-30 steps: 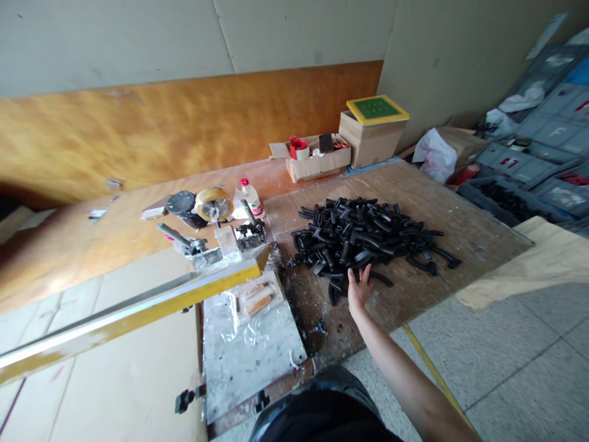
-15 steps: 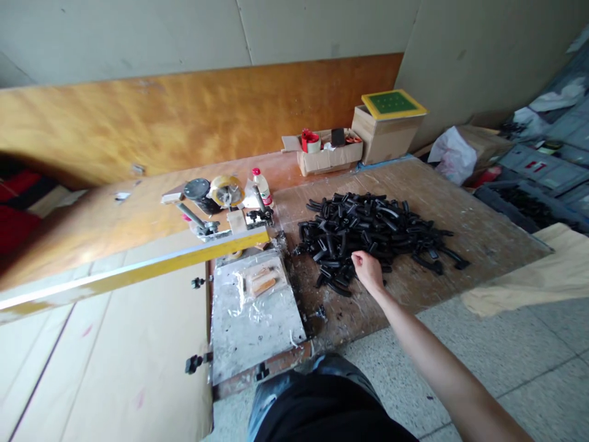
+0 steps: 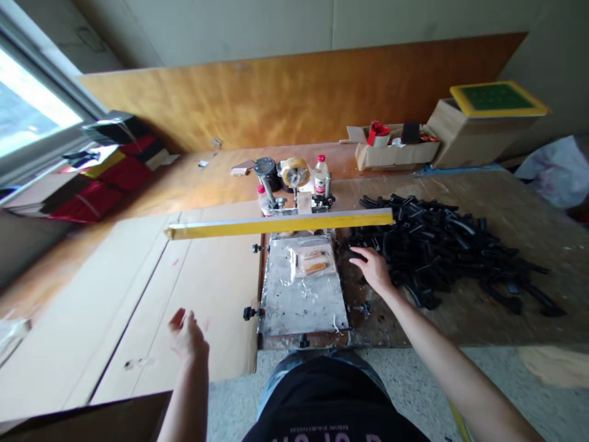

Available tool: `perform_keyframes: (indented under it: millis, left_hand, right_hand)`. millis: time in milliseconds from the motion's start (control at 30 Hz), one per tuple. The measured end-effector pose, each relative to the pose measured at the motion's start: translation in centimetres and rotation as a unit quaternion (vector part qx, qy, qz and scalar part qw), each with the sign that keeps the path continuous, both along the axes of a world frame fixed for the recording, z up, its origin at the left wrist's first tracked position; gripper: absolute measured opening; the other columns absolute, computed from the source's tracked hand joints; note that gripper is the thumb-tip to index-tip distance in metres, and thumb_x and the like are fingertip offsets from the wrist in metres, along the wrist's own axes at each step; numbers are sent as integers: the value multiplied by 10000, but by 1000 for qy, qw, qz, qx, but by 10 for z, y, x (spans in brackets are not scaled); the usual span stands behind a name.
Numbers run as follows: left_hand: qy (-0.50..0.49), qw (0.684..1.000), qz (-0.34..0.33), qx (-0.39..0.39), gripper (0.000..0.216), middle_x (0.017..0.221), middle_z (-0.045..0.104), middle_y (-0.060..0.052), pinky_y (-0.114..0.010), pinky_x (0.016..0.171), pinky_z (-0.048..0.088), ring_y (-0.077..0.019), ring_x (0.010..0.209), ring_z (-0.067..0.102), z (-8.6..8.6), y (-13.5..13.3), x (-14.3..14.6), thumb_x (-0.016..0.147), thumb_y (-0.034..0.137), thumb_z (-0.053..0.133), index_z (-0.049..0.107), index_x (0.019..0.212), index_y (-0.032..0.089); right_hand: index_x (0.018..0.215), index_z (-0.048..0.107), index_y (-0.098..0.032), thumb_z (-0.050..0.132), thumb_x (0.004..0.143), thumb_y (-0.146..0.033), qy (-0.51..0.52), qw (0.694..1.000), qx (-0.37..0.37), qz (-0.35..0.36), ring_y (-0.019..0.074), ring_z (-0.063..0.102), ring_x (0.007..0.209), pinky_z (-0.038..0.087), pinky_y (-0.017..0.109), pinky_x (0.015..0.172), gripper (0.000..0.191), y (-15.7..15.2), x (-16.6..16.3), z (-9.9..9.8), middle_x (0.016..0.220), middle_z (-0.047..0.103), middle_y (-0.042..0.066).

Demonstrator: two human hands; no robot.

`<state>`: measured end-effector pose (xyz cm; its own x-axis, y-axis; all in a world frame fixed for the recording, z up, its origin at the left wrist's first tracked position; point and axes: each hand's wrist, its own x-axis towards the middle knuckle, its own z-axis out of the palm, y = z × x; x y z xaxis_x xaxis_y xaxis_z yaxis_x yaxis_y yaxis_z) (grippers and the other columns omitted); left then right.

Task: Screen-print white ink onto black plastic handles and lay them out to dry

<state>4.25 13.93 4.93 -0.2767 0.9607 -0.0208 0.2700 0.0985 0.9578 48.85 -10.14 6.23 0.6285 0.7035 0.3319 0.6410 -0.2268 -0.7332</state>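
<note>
Nearest, at 8 o'clock from the metal plate (image 3: 301,310), the left hand (image 3: 188,336) hovers over cardboard (image 3: 221,276); blur and its curled fingers mean I cannot tell whether it grips anything. The right hand (image 3: 377,272), at 2 o'clock from the plate, has thumb and forefinger bent towards each other beside dark parts; whether they pinch one is unclear. From that hand, the heap of black curved handle-like parts (image 3: 442,248) spreads towards 3 o'clock. They look like moulded plastic: probably light, stiff, smooth enough to slip, and hardly fragile, though interlocked pieces may drag neighbours along. The best hold would be mid-length on a loose outer piece. Farther, at 12 o'clock from the plate, stands a tape roll (image 3: 295,173).
</note>
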Motion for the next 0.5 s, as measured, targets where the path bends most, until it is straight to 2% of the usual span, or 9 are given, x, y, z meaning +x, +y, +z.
perform_keyframes:
  millis: [67, 133, 233, 367, 433, 500]
  left_hand:
    - [-29, 999, 30, -10, 425, 1027, 560, -38, -444, 947, 464, -200, 994, 582, -6, 8, 17, 724, 411, 597, 527, 1083, 195]
    - [-73, 997, 17, -13, 400, 1046, 577, -34, -415, 955, 467, -186, 997, 586, -6, 12, 35, 692, 405, 639, 563, 1029, 204]
    - [-129, 991, -20, -8, 387, 1073, 592, -38, -405, 994, 440, -178, 1017, 579, -1, 14, 55, 680, 398, 677, 596, 1004, 202]
    - [-138, 990, -38, -9, 366, 1041, 607, -38, -401, 986, 434, -177, 1003, 582, 11, 20, 69, 698, 391, 680, 619, 1003, 198]
    - [-132, 990, -49, 7, 352, 1033, 615, -39, -385, 967, 441, -171, 986, 583, 25, 26, 78, 710, 384, 678, 629, 1002, 195]
    - [-144, 986, -74, 42, 335, 1018, 624, -34, -347, 930, 457, -151, 948, 586, 50, 31, 95, 721, 373, 682, 635, 1002, 197]
  right_hand:
    - [1049, 720, -232, 675, 829, -187, -39, 992, -13, 115, 216, 617, 972, 489, 371, 911, 229, 36, -38, -4, 1013, 704, 56]
    - [1032, 734, -226, 663, 834, -137, -71, 983, -29, 166, 211, 594, 986, 494, 360, 907, 228, 68, -64, -10, 1017, 685, 56]
    - [1075, 730, -225, 643, 856, -142, -119, 975, -61, 176, 218, 564, 980, 497, 364, 900, 249, 94, -80, -17, 997, 654, 65]
    - [1177, 692, -234, 545, 929, -200, -174, 963, -110, 173, 232, 550, 992, 489, 368, 894, 290, 94, -83, -13, 987, 649, 83]
    - [1236, 658, -223, 526, 946, -263, -196, 955, -139, 171, 246, 556, 1033, 480, 380, 911, 322, 93, -84, -8, 1051, 658, 102]
    - [1351, 567, -213, 548, 936, -341, -220, 946, -155, 179, 271, 523, 1173, 437, 412, 995, 434, 97, -87, -5, 1253, 619, 118]
